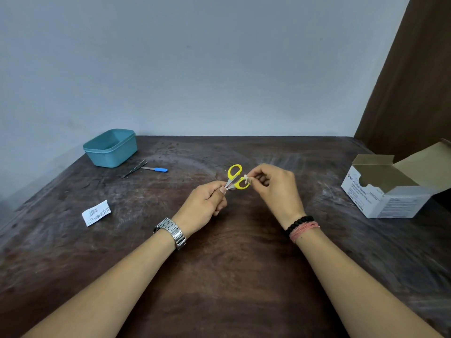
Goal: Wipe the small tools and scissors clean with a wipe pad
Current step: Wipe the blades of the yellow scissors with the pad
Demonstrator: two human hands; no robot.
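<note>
Small scissors with yellow handles (234, 172) are held above the middle of the dark wooden table (219, 276). My left hand (206, 203) grips their blades, handles pointing up and away. My right hand (275, 189) pinches a small white wipe pad (246, 178) against the right-hand yellow handle loop. Grey tweezers (135, 168) and a small metal tool with a blue handle (156, 169) lie on the table at the back left.
A teal plastic container (111, 148) stands at the back left corner. A torn white wipe wrapper (96, 212) lies at the left. An open white box of alcohol swabs (388, 189) sits at the right edge. A wall stands behind the table.
</note>
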